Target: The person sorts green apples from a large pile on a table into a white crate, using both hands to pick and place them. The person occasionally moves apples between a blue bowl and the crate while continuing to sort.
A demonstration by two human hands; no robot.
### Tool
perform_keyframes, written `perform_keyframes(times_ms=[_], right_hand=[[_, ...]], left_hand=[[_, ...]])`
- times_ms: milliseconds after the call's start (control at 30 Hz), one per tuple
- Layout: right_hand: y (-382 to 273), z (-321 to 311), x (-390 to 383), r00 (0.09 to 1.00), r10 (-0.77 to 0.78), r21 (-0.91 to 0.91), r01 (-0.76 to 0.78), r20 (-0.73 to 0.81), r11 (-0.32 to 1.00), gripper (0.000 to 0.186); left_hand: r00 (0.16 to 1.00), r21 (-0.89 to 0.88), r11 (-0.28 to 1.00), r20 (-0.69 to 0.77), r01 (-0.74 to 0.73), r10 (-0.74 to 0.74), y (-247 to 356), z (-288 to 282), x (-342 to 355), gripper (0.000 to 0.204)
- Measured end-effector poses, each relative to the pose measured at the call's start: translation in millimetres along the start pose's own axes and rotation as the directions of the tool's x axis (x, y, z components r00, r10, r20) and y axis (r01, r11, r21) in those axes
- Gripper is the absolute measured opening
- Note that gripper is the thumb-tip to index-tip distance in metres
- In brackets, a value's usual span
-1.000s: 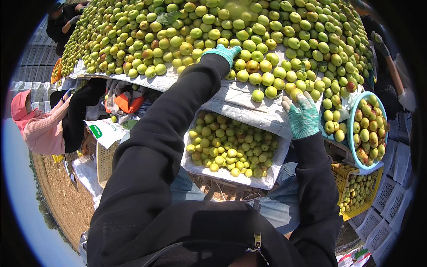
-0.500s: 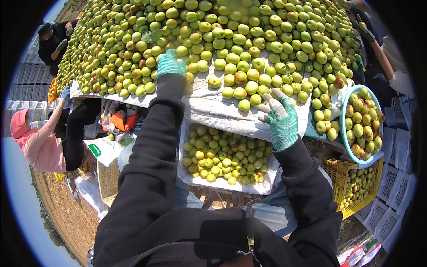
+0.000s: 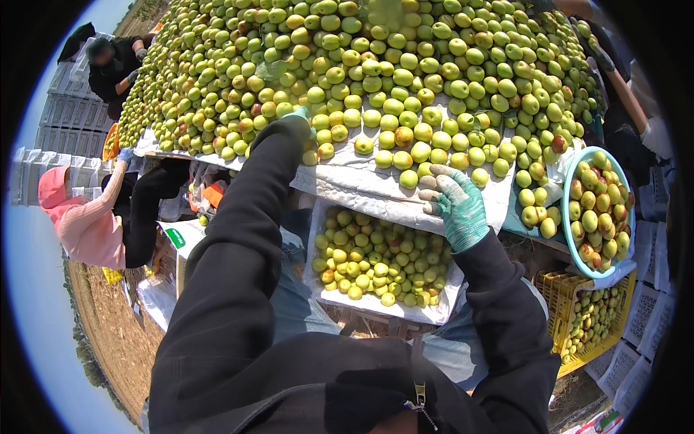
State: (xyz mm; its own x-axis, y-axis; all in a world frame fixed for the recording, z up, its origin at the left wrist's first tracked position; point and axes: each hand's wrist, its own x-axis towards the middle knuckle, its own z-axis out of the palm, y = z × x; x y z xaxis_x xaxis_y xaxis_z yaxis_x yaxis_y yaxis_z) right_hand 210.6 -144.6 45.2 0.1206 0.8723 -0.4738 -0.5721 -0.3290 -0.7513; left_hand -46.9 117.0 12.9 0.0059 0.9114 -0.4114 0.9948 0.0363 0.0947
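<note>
Landmark for all positions: the white-lined crate, standing between the wearer's knees and filled with green fruit, some yellowish or red-blushed. Directly beyond the crate, a white quilted sheet overhangs its far edge and carries a large heap of the same round fruit, which spreads past the crate on both sides. The left hand, in a green glove, is beyond the crate's far left corner, at the near margin of the heap; sleeve and forearm cover most of it, so whether it grasps a fruit or is released cannot be told. The right hand, gloved in green with soiled fingertips, is just beyond the crate's far right corner, over the sheet; it appears released, fingers apart and loosely bent, near the closest loose fruit; contact with it cannot be determined. Right of the crate: a light-blue basin of redder fruit, tilted, and below it a yellow crate, also containing fruit. Left of the crate: a person in a pink hood, with one hand at the sheet's edge. Farther beyond the crate, to its left: a person in black beside the heap.
</note>
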Motion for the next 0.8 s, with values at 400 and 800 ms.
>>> perform_keyframes(times_ms=[400, 800], right_hand=[[-30, -7, -3, 0.978, 0.054, 0.877, -0.204, 0.201, 0.435, 0.037], [-35, -21, 2, 0.974, 0.21, 0.707, -0.207, 0.084, 0.677, 0.041]], left_hand=[[0.755, 0.027, 0.785, -0.255, -0.619, 0.604, 223, 37, -34, 0.045], [0.609, -0.492, 0.43, -0.293, -0.757, 0.737, 211, 19, -127, 0.037]])
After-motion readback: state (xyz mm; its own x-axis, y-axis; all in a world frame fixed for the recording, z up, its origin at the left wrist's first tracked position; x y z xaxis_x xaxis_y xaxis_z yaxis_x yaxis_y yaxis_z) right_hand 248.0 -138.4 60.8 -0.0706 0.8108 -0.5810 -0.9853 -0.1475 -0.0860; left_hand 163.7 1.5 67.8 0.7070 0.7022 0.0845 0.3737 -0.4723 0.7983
